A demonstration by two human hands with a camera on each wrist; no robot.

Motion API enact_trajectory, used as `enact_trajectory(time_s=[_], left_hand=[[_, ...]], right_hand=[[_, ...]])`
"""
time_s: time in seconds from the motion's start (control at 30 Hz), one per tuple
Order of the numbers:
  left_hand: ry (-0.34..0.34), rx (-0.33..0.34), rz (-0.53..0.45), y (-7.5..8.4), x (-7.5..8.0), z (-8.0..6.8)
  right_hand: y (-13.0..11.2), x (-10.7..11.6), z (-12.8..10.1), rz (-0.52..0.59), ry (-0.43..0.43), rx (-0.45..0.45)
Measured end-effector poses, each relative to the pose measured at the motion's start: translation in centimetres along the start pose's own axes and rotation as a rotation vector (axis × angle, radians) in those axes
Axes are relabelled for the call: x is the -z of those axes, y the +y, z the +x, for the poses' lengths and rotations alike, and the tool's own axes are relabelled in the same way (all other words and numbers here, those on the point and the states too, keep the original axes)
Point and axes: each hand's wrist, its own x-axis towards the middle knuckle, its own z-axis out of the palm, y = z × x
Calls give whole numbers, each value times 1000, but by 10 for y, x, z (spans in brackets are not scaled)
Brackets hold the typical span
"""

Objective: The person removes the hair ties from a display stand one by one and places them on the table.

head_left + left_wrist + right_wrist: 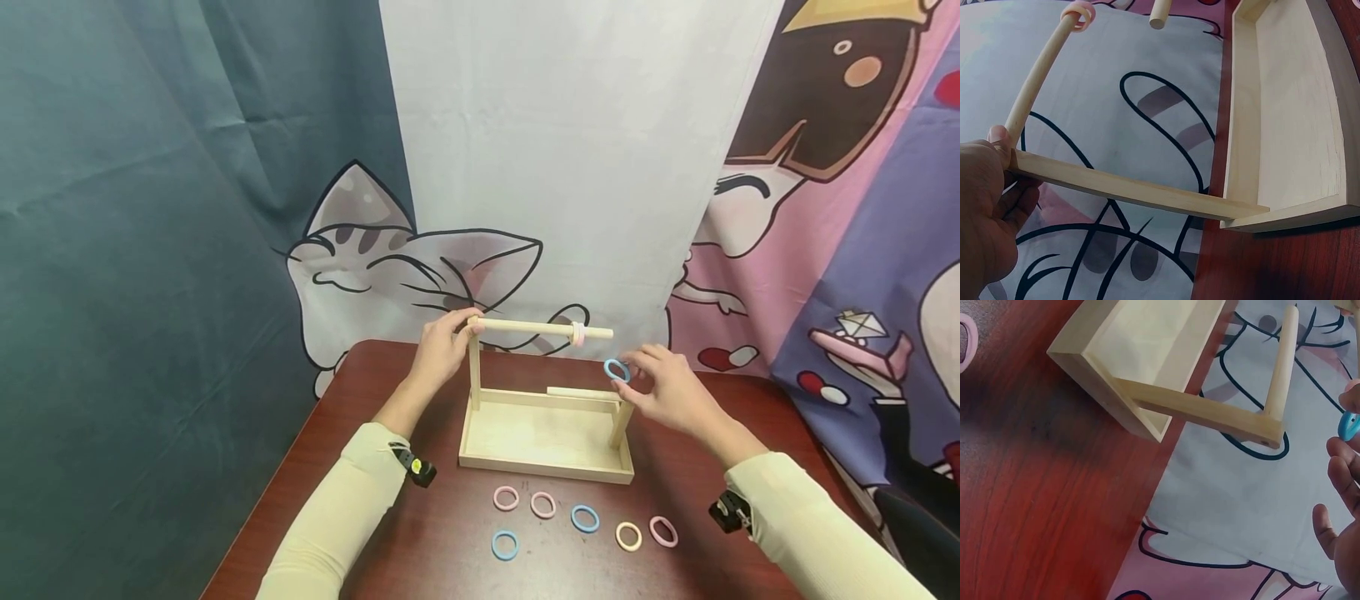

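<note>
- We see the left hand [441,348] gripping the dowel [536,328] at its left end, atop the wooden stand [546,433].
- The right hand [663,385] pinches a blue ring [617,370] just below the dowel's free right end.
- Six rings [584,518] lie near the table's [315,467] front edge.

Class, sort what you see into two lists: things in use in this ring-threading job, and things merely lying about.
In use: left hand gripping dowel; right hand pinching blue ring; pink ring on dowel; wooden tray stand.

Lying about: six loose rings on table; cartoon curtains.
</note>
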Motion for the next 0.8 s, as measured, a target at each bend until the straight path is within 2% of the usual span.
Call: enact_trajectory(time_s=[0.47,0.8], left_hand=[[1,-8,20,-1,0,0],[-34,10,20,0,3,1]], right_hand=[[-21,-11,-6,-11,-55,71],[-33,-18,-14,-23,-68,111]])
